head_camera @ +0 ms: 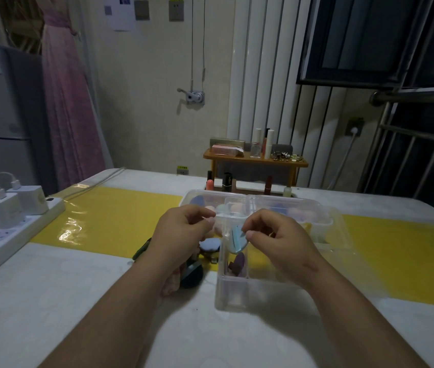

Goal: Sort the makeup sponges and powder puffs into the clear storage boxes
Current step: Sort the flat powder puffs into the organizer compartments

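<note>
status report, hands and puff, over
Right hand pinching light blue powder puff over near clear box. Left hand curled, grip unclear. Purple sponges already in slot below.

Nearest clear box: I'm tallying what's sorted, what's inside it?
In the clear box, dark purple sponges lie in the left compartment, below a blue puff the right hand pinches. That hand and forearm hide much else.
</note>
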Motion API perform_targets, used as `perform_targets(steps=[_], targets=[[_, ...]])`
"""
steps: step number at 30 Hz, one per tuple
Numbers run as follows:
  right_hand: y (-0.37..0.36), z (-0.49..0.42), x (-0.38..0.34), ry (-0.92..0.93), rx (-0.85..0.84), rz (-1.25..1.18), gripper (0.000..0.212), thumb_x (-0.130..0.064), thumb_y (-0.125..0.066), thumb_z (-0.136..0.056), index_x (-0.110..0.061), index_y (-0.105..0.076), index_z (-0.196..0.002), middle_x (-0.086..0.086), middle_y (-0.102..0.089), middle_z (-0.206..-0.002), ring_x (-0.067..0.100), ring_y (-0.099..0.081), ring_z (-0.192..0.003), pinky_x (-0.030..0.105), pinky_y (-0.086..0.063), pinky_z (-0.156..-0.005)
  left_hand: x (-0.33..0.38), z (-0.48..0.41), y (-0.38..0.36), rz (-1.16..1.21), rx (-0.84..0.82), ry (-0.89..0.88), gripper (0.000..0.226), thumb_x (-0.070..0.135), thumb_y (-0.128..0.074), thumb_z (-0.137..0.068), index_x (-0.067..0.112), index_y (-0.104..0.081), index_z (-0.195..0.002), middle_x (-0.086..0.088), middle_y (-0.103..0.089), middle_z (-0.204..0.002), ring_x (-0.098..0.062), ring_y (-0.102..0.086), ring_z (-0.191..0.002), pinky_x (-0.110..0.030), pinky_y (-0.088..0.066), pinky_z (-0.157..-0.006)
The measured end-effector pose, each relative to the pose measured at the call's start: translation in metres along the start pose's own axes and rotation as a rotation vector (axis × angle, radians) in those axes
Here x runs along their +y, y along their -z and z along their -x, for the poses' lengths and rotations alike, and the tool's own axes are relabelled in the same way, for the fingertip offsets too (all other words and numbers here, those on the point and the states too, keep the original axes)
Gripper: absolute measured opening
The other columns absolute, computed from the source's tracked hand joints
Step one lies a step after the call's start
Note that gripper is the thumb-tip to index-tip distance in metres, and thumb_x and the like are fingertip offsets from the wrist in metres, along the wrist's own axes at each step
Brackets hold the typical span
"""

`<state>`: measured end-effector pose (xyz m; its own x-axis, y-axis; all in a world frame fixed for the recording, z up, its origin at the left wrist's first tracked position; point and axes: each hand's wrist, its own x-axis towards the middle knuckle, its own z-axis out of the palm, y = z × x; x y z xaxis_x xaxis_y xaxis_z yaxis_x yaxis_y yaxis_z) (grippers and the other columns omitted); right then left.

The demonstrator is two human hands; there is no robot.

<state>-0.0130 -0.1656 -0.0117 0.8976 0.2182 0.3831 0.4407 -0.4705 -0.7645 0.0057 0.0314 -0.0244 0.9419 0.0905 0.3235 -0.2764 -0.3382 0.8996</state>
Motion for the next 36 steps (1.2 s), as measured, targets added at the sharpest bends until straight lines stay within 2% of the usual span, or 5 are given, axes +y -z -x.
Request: perform_targets(steps=[7,14,20,26,36], targets=[[-0.0005,0.0012,0.0008,-0.003,-0.055,0.071,0.019,-0.015,-0.063,-0.088,-0.032,-0.067,-0.082,-0.01,-0.064,-0.079,0.015,-0.057,-0.076,0.039,-0.054,-0.072,-0.0035,-0.0037,0.0024,0.02,0.055,0.004,0.016,0.014,-0.066,-0.089,0.025,-0.076,-0.084,0.003,-0.073,-0.083,-0.02,-0.067,-0.084,-0.037,-0.055,-0.074],[-0.001,0.0016,-0.0011,-0.03,-0.123,0.134,0.02,-0.015,-0.061,-0.089,-0.033,-0.066,-0.084,-0.01,-0.063,-0.083,0.009,-0.057,-0.077,0.026,-0.053,-0.069,-0.0035,-0.004,0.0032,0.0,0.068,-0.018,0.015,0.014,-0.067,-0.088,0.023,-0.076,-0.082,0.003,-0.072,-0.08,-0.018,-0.066,-0.079,-0.034,-0.053,-0.07],[-0.0019,0.0013,0.0004,-0.036,-0.128,0.158,0.018,-0.018,-0.062,-0.088,-0.035,-0.067,-0.083,-0.012,-0.064,-0.082,0.007,-0.057,-0.079,0.032,-0.056,-0.073,-0.0021,-0.0032,0.0041,-0.009,0.061,-0.012,0.013,0.013,-0.066,-0.089,0.02,-0.076,-0.085,0.003,-0.072,-0.08,-0.015,-0.064,-0.077,-0.029,-0.05,-0.068],[-0.0032,0.0013,0.0014,-0.059,-0.157,0.182,0.016,-0.023,-0.063,-0.088,-0.036,-0.07,-0.083,-0.016,-0.065,-0.08,0.008,-0.059,-0.077,0.035,-0.058,-0.075,-0.0024,-0.0035,0.004,-0.005,0.071,-0.012,0.014,0.014,-0.066,-0.089,0.021,-0.076,-0.083,0.003,-0.072,-0.078,-0.018,-0.065,-0.077,-0.035,-0.054,-0.07],[-0.004,0.0003,-0.002,-0.047,-0.203,0.323,0.013,-0.028,-0.064,-0.091,-0.036,-0.074,-0.094,-0.019,-0.06,-0.093,-0.001,-0.053,-0.083,0.02,-0.045,-0.075,0.0,-0.002,0.0053,-0.009,0.069,0.0,0.013,0.014,-0.065,-0.09,0.02,-0.076,-0.086,0.002,-0.072,-0.083,-0.019,-0.066,-0.082,-0.036,-0.055,-0.073]])
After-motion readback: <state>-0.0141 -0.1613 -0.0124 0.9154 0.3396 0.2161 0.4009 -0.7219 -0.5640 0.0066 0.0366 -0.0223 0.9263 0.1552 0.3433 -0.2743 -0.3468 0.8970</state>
